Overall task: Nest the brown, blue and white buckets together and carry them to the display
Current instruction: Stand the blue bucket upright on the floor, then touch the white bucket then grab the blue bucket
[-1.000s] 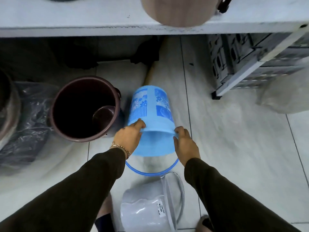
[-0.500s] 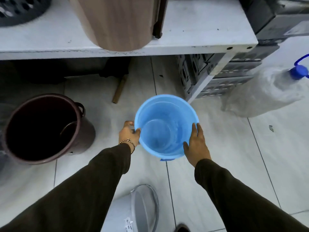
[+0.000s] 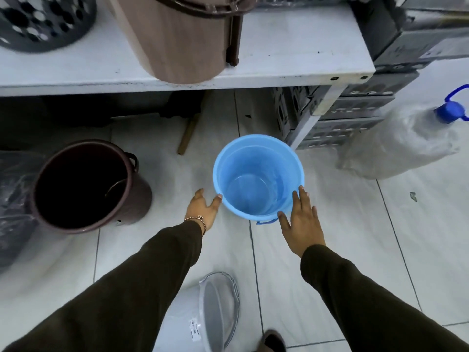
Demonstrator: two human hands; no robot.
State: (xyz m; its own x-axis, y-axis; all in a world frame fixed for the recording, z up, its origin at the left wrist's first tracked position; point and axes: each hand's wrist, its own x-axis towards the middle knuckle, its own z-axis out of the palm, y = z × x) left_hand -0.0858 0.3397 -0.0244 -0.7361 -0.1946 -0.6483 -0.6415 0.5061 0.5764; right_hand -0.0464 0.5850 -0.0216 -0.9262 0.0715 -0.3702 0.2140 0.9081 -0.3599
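Observation:
The blue bucket (image 3: 257, 177) stands upright on the tiled floor, mouth up. My left hand (image 3: 203, 208) is at its left rim with the thumb tip touching and the fingers spread. My right hand (image 3: 302, 221) lies flat against its right side, fingers apart, not gripping. The brown bucket (image 3: 83, 185) stands upright to the left, its dark handle folded inside. The white bucket (image 3: 203, 316) lies on its side near my feet, with a label on its wall.
A white shelf (image 3: 291, 59) runs across the top, bearing a wood-patterned bin (image 3: 182, 39) and a grey perforated basket (image 3: 43, 21). Grey crates (image 3: 340, 123) stack under its right end. A plastic-wrapped bottle with a blue cap (image 3: 406, 141) lies at right. Dark plastic-wrapped goods (image 3: 12, 199) sit far left.
The blue bucket went from tilted on its side to upright on the floor. Both hands have loosened from gripping its rim to resting open beside it.

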